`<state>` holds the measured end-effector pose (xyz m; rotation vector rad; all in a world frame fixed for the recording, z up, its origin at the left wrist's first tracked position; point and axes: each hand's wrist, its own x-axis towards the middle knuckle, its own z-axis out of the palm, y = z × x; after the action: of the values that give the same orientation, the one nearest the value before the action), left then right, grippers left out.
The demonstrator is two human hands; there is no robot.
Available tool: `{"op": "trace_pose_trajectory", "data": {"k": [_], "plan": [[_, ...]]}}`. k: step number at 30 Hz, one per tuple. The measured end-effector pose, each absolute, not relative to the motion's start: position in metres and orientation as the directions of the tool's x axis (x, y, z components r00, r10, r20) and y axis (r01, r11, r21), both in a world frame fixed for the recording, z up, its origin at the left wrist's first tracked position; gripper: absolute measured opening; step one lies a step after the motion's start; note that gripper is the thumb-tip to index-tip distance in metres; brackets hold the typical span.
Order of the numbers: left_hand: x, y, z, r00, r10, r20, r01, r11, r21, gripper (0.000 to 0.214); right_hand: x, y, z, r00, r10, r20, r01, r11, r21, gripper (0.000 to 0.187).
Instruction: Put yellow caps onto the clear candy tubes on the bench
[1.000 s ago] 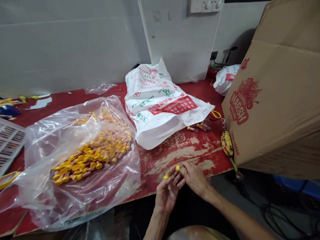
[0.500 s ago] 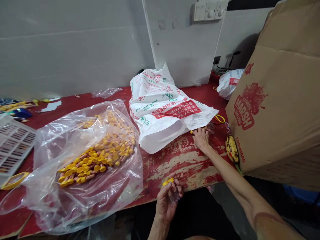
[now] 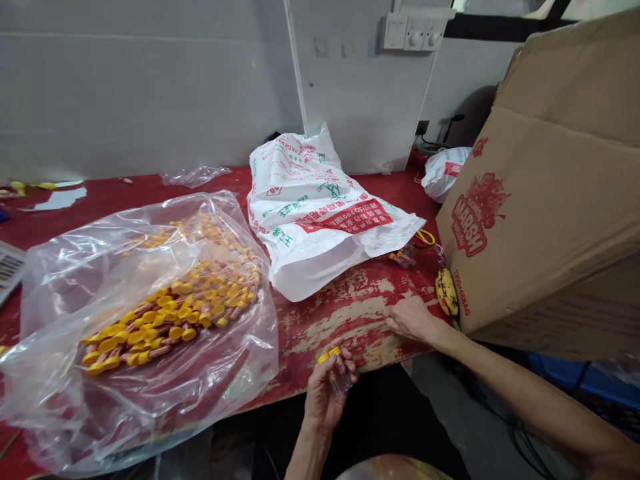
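Small clear tubes with yellow caps (image 3: 341,377) are gripped in my left hand (image 3: 320,397), just off the table's front edge. My right hand (image 3: 414,319) is low over the worn red table, its fingers curled together; whatever is in them, if anything, is hidden. Beyond it, a few more capped tubes (image 3: 404,256) lie by the mouth of a white printed sack (image 3: 320,207). To the left, a large clear plastic bag (image 3: 220,360) holds a heap of yellow-capped pieces with pinkish bodies (image 3: 165,320).
A big cardboard box (image 3: 540,200) stands at the right, with a spotted banana (image 3: 447,292) against its base. A yellow loop (image 3: 426,237) lies near the sack. Part of a white basket (image 3: 9,270) shows at the left edge, and wall switches (image 3: 414,33) are above.
My right hand has drawn back from the tubes beside the sack toward the table's front edge, its fingers now curled. My left hand keeps hold of its tubes. The view has shifted slightly right.
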<state>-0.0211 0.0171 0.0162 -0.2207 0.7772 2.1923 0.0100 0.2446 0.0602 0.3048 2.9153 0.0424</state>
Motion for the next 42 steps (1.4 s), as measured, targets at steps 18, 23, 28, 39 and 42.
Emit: {"op": "trace_pose_trajectory", "data": {"k": [18,23,28,39,42], "plan": [[-0.028,0.026,0.010,-0.571,0.711,-0.409,-0.820,-0.514,0.252,0.019,0.027,0.210,0.038,-0.948,0.304,-0.089,0.310,0.949,-0.059,0.027],[-0.028,0.021,0.009,-0.591,0.696,-0.408,-0.801,-0.567,0.192,0.022,0.040,0.146,0.023,-0.924,0.303,0.234,0.146,0.843,-0.517,0.026],[-0.034,0.016,0.010,-0.572,0.658,-0.491,-0.793,-0.596,0.125,0.021,0.014,0.177,0.032,-0.942,0.144,0.304,0.011,0.917,-0.400,0.024],[-0.033,0.016,0.014,-0.606,0.709,-0.361,-0.791,-0.584,0.180,0.014,-0.075,0.326,0.019,-0.754,0.627,0.194,0.642,0.766,0.021,0.024],[-0.033,0.017,0.013,-0.614,0.710,-0.345,-0.787,-0.581,0.206,0.011,-0.067,0.316,0.019,-0.805,0.574,0.153,0.586,0.809,0.047,0.027]]}}
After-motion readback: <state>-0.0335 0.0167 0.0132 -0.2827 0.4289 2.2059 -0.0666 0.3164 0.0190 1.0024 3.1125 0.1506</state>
